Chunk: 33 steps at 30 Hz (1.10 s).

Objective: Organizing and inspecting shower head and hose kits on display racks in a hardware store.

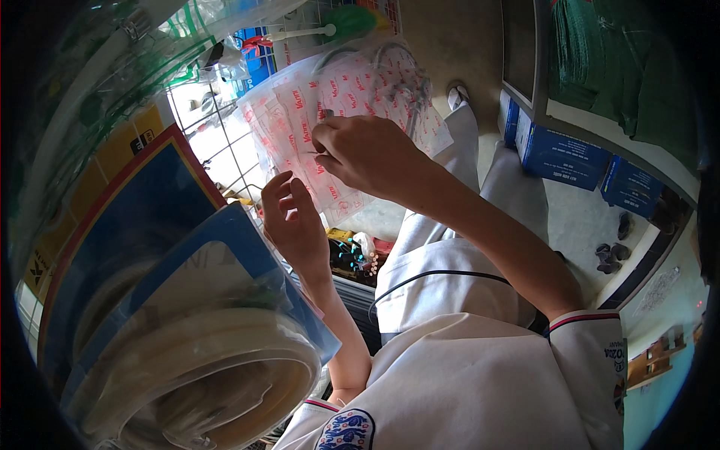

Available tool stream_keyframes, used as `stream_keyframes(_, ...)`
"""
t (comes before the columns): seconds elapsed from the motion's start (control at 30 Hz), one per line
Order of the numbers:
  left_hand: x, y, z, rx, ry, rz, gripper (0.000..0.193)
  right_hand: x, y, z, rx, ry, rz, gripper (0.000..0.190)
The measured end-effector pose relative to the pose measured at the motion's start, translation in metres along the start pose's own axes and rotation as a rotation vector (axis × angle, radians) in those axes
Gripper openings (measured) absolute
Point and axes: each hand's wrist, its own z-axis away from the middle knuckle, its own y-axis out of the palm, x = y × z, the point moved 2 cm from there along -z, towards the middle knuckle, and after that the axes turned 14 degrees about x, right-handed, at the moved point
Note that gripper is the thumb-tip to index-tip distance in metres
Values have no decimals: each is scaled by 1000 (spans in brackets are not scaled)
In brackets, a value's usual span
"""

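Note:
Clear plastic bags (349,90) printed with red brand lettering hang against a white wire rack (225,126); curved metallic parts show inside them. My right hand (360,152) is in front of the bags, its fingers bent together around something small and dark that I cannot make out. Lower and to the left, my left hand (292,219) is raised beside the bags' lower edge, fingers curled and apart, with nothing seen in it.
Large packaged rolls (225,360) with blue card hang close at the lower left. Below the bags stands a box of small tools with cyan and pink tips (360,256). Blue cartons (562,157) lie under a shelf at the right, near dark shoes (610,256).

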Motion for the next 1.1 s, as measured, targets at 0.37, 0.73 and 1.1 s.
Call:
stream_keyframes(0.37, 45, 19, 84, -80, -106, 381, 15, 28, 8, -18, 63, 146, 66, 21)
stream_keyframes(0.73, 28, -3, 83, -105, -71, 258, 24, 51, 24, -19, -98, 203, 34, 14)
stream_keyframes(1.1, 6, -13, -4, -158, -4, 123, 44, 43, 24, -5, 13, 317, -48, 23)
